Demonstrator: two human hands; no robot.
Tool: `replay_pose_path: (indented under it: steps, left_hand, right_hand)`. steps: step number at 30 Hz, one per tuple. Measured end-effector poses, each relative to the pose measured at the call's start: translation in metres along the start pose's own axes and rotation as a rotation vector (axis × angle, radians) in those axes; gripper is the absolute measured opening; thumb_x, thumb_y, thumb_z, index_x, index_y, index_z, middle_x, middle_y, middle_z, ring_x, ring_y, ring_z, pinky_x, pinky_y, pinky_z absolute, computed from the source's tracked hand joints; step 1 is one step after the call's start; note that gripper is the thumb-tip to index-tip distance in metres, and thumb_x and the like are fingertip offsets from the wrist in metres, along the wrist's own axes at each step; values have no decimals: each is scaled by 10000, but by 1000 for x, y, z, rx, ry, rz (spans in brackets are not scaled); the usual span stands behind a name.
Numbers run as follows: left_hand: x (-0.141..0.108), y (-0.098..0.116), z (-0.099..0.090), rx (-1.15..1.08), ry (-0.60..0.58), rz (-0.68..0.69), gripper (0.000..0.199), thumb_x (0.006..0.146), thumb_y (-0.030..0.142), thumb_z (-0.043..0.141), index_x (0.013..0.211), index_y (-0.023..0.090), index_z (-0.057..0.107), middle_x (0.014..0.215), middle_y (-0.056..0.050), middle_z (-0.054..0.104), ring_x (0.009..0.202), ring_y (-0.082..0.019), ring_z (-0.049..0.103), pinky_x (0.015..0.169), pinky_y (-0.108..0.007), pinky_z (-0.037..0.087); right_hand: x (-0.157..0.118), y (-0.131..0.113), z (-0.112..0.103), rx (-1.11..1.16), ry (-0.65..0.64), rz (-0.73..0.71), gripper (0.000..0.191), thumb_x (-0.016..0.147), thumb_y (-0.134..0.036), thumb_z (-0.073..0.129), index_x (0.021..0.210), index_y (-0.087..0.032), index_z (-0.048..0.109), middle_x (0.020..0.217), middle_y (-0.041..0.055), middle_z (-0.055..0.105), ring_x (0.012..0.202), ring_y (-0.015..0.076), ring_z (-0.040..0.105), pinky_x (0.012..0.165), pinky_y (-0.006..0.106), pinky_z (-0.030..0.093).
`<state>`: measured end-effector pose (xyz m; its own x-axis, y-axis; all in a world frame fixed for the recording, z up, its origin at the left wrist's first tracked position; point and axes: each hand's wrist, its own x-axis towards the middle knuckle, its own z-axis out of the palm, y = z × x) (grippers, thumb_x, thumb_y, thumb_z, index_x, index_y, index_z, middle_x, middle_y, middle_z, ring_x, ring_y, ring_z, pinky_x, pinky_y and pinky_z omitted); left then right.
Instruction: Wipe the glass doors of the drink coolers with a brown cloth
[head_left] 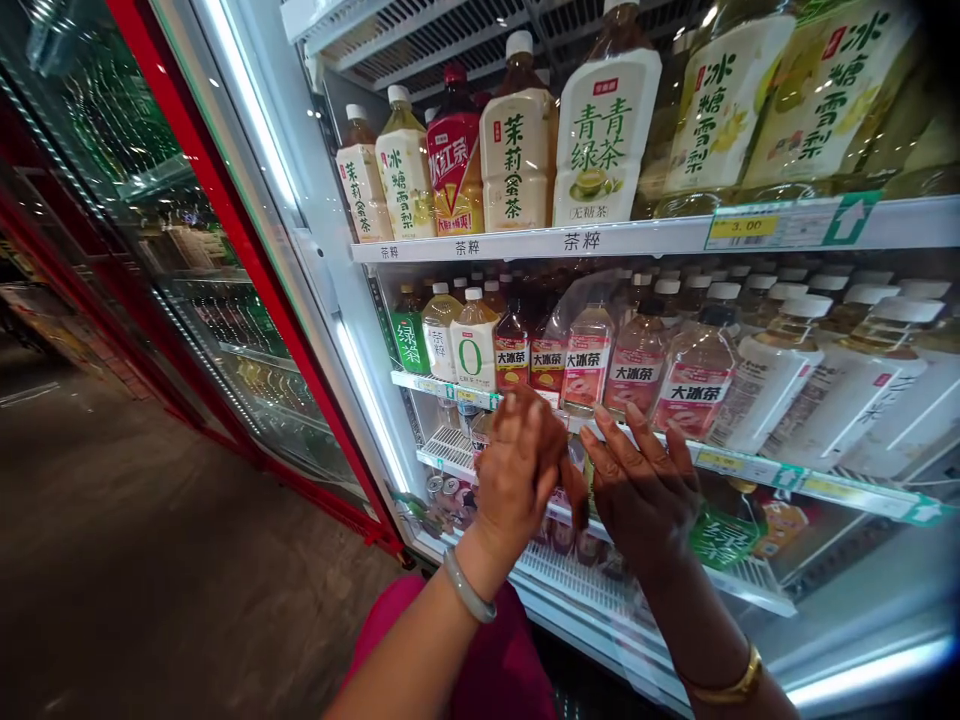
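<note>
Nearest, the left hand [514,465], above a smooth, pale, rigid bangle [470,588], is half curled; blur and shadow on its fingers leave it unclear whether this grip has hold of anything. The right hand [645,490], above a shiny gold-coloured bangle [731,680], has its fingers loosely spread and holds nothing.

Just beyond the fingertips, at 12 o'clock from between the hands, stands a clear plastic bottle with a pink-and-white label [589,360], upright behind a glossy white shelf rail [742,465]. A larger clear bottle with a pink band and dark cap [694,385] stands at 2 o'clock. Both look full, so probably moderately heavy; the walls should give a little under a squeeze, and chilled, smooth plastic may be slippery. The labelled middle seems the surest hold, the cap a poor one. Breakage looks unlikely.

At 10 o'clock is a squarish bottle with a matt-looking white label [474,350]; at 4 o'clock, on the shelf below, a rounded bottle with a green label [724,530].

Farthest, at 12 o'clock on the upper shelf, a big, broad-shouldered bottle with a white sleeve and green lettering [606,135] looks heavier, perhaps better taken with both hands.
</note>
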<state>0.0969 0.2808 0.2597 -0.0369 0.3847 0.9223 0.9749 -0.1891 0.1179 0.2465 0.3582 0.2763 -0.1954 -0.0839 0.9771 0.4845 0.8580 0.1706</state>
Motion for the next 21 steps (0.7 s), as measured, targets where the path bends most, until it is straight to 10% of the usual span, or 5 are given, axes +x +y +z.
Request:
replay_pose_path:
  steps: [4,10,15,21]
  left_hand:
    - [-1,17,8,-37,122,-280,852,989,170,572,1701,281,117,1738,-129,313,1642,-257,206,1316,-506,336]
    - [-12,29,17,-160,-33,-55,792,1022,197,496,1704,262,98,1759,-110,247,1650,-263,139,1326,-545,299]
    - [3,45,-2,-331,-96,-316,682,1096,328,370,1704,306,64,1779,-57,155,1645,-256,67,1350,-548,203]
    - [0,84,-7,-821,-393,-211,682,1087,529,127,1705,255,37,1737,-67,309,1591,-195,338,1305,-341,347]
  right_hand:
    - [-2,-1,1,-10,-1,20,419,941,-109,661,1341,-232,655,1339,41,728,1430,223,556,1285,443,362]
    - [0,1,-4,84,-15,44,427,941,-61,585,1341,-194,656,1314,68,740,1410,233,574,1278,435,360]
    - [-7,-13,-8,268,-43,142,499,1022,-195,429,1510,-169,532,1557,153,549,1493,291,481,1320,547,254]
    - [-53,-4,-23,100,87,276,556,1050,-357,471,1577,-184,475,1630,159,457,1544,380,388,1257,635,360]
